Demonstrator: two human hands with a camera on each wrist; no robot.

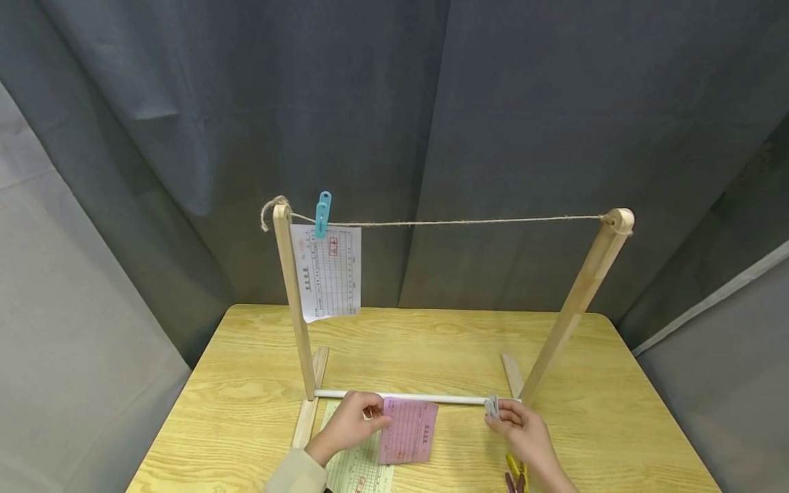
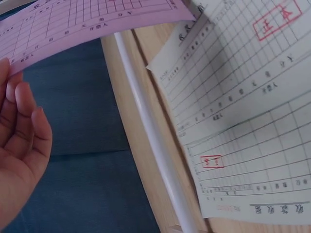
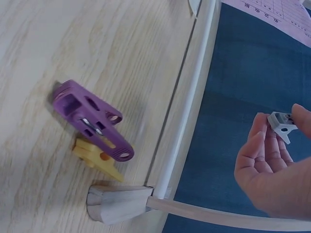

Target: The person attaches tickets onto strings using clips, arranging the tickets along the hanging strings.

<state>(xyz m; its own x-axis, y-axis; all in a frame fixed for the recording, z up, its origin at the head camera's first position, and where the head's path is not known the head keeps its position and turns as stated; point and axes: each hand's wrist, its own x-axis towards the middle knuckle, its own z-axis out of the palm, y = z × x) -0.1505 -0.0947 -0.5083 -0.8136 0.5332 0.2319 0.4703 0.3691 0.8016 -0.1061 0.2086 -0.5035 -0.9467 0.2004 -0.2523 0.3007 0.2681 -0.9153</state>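
My left hand (image 1: 354, 422) pinches a pink printed form (image 1: 408, 431) by its left edge and holds it up above the table. My right hand (image 1: 520, 431) grips a grey clothespin (image 1: 491, 407) between thumb and fingers, to the right of the form. In the right wrist view the same clothespin (image 3: 282, 125) shows between the fingertips. Below the pink form, pale green printed forms (image 1: 359, 469) lie on the table. A white form (image 1: 329, 274) hangs from the twine (image 1: 431, 222) at its left end, clipped by a blue clothespin (image 1: 322, 214).
Two wooden posts, the left post (image 1: 294, 301) and the right post (image 1: 576, 305), carry the twine, with a white rod (image 1: 431, 398) joining them low down. A purple clothespin (image 3: 92, 121) and a yellow clothespin (image 3: 97, 158) lie on the wooden table (image 1: 203, 424) near the right post's foot.
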